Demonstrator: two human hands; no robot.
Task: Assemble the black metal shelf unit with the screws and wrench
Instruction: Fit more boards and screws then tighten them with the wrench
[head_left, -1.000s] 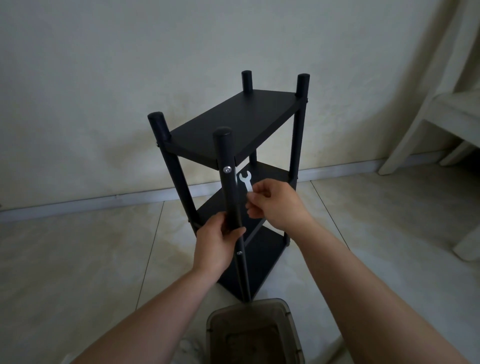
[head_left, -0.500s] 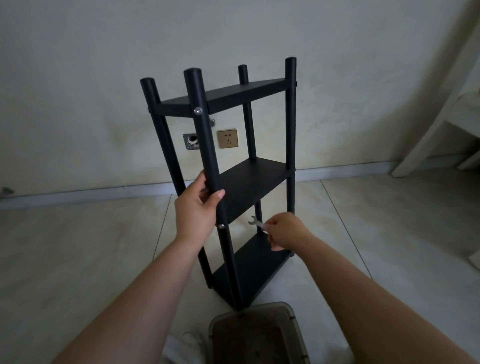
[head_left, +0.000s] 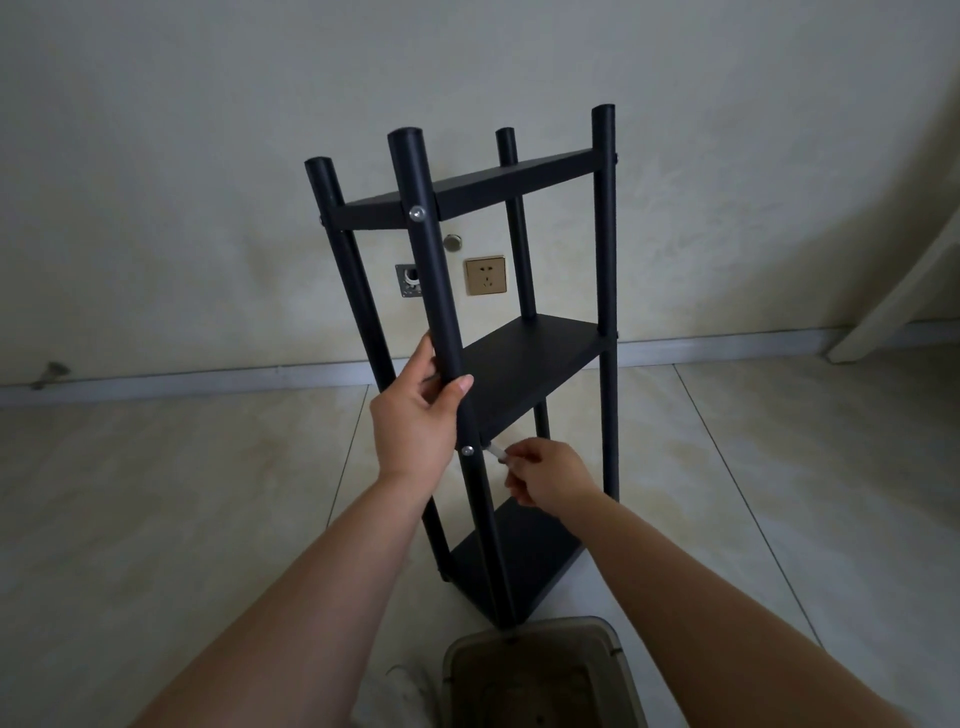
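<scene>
The shelf unit stood upright on the tiled floor near the wall. Left hand was wrapped around the front post, just above the middle screw. Right hand pinched the small wrench, tip right beside that screw under the middle shelf.

Risks, as I judged: wrench was thin and could slip off the fastener; unit looked tilted, so letting go might tip it. A plastic bin crowded the base; open floor lay left and right.
</scene>
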